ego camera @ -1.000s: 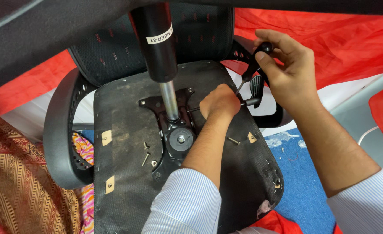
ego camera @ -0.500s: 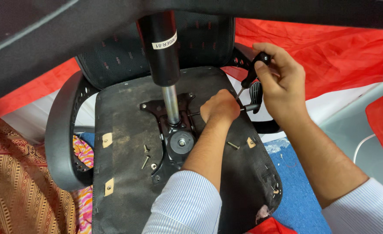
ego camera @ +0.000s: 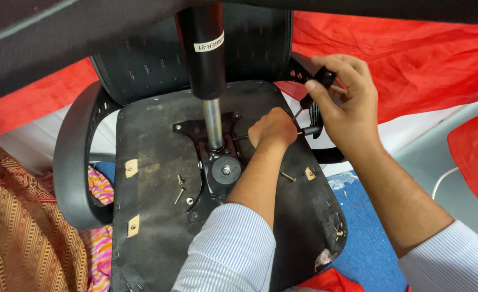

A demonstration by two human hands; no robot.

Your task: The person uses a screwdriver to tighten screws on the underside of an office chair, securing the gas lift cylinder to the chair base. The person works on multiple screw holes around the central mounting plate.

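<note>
Upturned office chair seat, underside facing up, gas-lift cylinder rising from the black tilt mechanism plate at centre. Left hand curled into a fist on the plate's right edge, closed around something small, what exactly not discernible. Right hand wrapped around the black handle of a screwdriver, shaft angled down toward the left fist. Loose screws lying on the seat board left of the plate, another to its right.

Likely risks: tip slipping off the fastener head and jabbing the left knuckles, given how close they sit; loose screws rolling off the tilted board.

Screwdriver tip and fastener hidden behind the left hand; cylinder top cut off by the frame; armrest partly hidden.
</note>
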